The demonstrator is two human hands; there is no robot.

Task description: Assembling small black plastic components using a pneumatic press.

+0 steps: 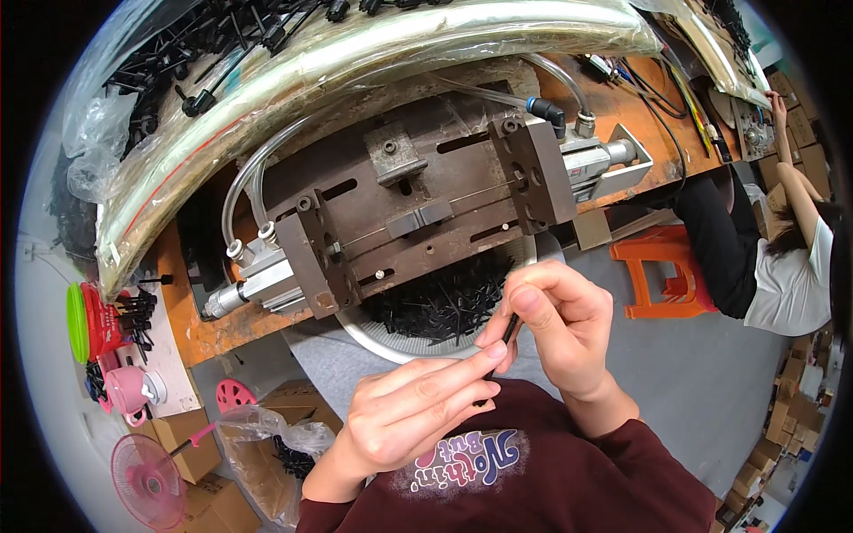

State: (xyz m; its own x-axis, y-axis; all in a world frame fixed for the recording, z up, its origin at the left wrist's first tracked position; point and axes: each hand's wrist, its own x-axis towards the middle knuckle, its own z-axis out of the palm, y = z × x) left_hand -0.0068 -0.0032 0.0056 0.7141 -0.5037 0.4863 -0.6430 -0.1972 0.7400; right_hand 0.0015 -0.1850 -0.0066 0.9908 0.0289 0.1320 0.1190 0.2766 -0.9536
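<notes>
My left hand (413, 416) and my right hand (562, 330) meet in front of my chest, fingers closed on a thin black rod-like part (510, 330). The thumb and fingertips of the right hand pinch its upper end. The left fingers cover its lower portion, and a dark tip peeks out beneath them. Just beyond my hands sits a pale round basin (362, 336) holding a heap of small black parts (435, 302). Over the basin's far side stands a brown metal fixture (355, 209), with a small grey block (420, 218) at its middle.
Air cylinders (271, 282) with clear hoses (233, 200) flank the fixture on a wooden bench (213, 342). A plastic-wrapped rim (293, 93) curves behind, with black parts past it. A pink fan (149, 480) and cartons are at lower left. Another person (791, 266) sits right, near an orange stool (662, 271).
</notes>
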